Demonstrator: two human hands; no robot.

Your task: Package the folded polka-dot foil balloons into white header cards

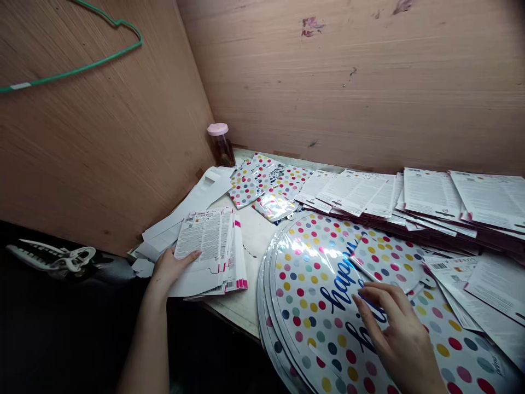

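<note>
My left hand (pixel 174 269) grips the edge of a stack of white printed cards (pixel 203 246) with pink-edged folds, its thumb lying on top. My right hand (pixel 396 328) rests with spread fingers on a pile of round foil balloons (pixel 315 290). These are silvery, with multicoloured polka dots and blue "happy birthday" script, and the hand partly hides the lettering. A smaller dotted foil piece (pixel 385 260) lies across the top of the pile, just beyond my right fingertips. Several small dotted foil packs (pixel 266 183) lie scattered farther back on the bench.
Overlapping rows of printed cards (pixel 430 200) cover the bench's right side. Flat white card blanks (pixel 192 197) lie against the left wall. A jar with a pink lid (pixel 219 145) stands in the corner. Wooden walls (pixel 348 82) rise behind, a green wire hanger (pixel 82 60) hangs left.
</note>
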